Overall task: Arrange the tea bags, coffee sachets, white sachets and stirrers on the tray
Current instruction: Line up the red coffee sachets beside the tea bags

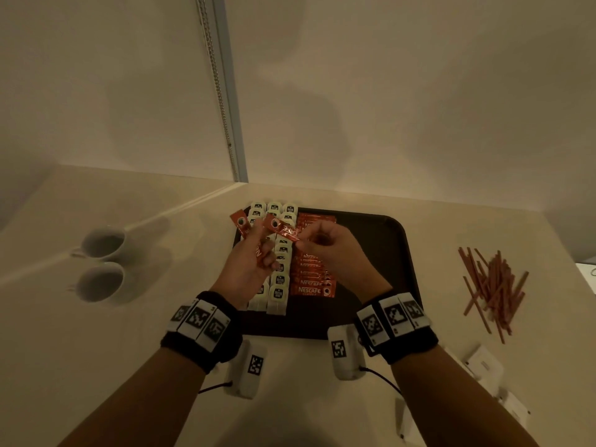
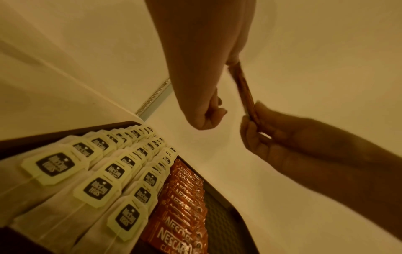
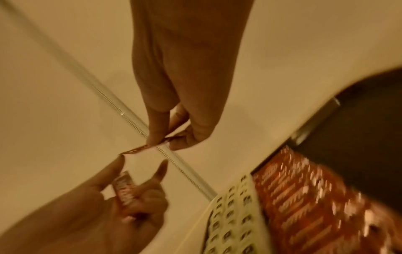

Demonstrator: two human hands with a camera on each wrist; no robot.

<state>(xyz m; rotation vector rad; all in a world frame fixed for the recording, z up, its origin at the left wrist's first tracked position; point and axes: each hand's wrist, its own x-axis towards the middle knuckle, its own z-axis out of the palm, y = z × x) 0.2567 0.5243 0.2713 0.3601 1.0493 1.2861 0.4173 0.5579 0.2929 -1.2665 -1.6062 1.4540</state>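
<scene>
Coffee sachets (image 1: 312,282): glossy red foil, crinkled, catching light. Tea bags (image 2: 65,202): matt white fibrous paper, smooth card tags. Tray (image 1: 392,250): dark plastic, textured matt floor. Stirrers (image 1: 491,287): thin, matt, reddish-brown. Cups (image 1: 103,243): glazed white ceramic. Table (image 1: 145,333): smooth cream, slight sheen.

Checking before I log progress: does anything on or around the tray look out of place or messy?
Yes. The stirrers lie in a loose, crisscrossed heap on the counter right of the tray, not on it. Tea bags and coffee sachets sit in neat rows.
</scene>
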